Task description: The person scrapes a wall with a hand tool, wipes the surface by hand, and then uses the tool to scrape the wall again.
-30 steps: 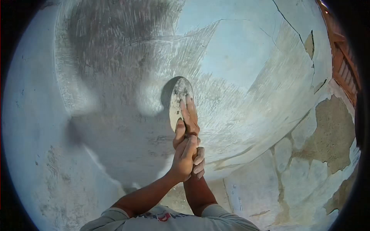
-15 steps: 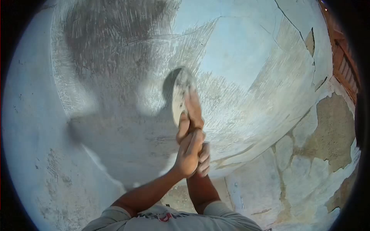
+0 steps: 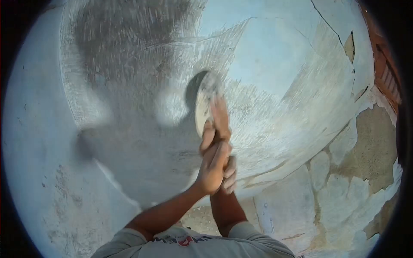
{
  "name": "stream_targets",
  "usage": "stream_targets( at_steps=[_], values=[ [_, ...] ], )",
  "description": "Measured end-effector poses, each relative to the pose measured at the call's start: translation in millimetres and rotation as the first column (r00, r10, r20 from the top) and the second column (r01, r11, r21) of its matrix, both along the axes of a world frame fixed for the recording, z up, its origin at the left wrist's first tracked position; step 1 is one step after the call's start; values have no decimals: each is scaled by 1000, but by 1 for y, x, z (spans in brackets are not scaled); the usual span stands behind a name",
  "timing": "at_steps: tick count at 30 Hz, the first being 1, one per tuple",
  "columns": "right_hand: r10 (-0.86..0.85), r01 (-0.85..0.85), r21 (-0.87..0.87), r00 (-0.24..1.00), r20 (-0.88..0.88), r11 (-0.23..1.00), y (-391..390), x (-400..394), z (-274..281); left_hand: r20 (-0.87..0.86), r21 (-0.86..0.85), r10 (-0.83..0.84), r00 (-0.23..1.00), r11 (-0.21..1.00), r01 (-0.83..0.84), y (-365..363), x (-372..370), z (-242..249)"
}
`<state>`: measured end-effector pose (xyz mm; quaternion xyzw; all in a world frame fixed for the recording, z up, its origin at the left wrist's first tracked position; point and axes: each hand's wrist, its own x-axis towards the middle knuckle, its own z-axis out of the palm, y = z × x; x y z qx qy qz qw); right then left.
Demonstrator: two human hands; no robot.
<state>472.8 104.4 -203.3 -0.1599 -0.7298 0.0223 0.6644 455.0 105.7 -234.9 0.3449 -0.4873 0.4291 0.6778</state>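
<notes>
A pale oval disc [image 3: 203,107], smudged with grey near its top, lies against the scratched, whitish wall surface [image 3: 258,124]. My right hand [image 3: 220,120] grips it, with the fingers along its right side and the thumb on its lower part. My left hand [image 3: 211,172] is wrapped round my right wrist, its fingertips showing on the wrist's right side. The disc's underside and part of my right palm are hidden.
A dark shadow falls on the wall left of the disc. At the right are cracks, a patch of peeled coating [image 3: 374,146] and a reddish-brown slatted structure [image 3: 387,77]. My shirt [image 3: 198,247] shows at the bottom edge.
The view has shifted slightly, and the disc and both hands appear a little further right and higher in the frame. My grip looks the same.
</notes>
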Motion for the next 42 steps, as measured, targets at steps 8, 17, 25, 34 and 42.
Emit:
stream_targets(
  at_steps=[8,17,25,34,42],
  values=[
    [-23,23,2,1000,-8,1000,4,11,16,-660,-180,390,642,747,-640,-44,-16,64],
    [-21,22,51,999,-25,998,20,3,56,-777,-264,418,471,463,-846,-63,-14,135],
    [-18,19,-27,1000,11,999,-2,11,-9,6,190,-157,988,970,153,12,-1,-2],
    [-29,31,58,999,-37,998,28,4,71,-44,-1,-99,994,995,99,28,11,86],
    [-17,18,-34,999,29,999,-5,18,-22,-624,-297,517,585,535,-791,-64,2,37]
  ],
)
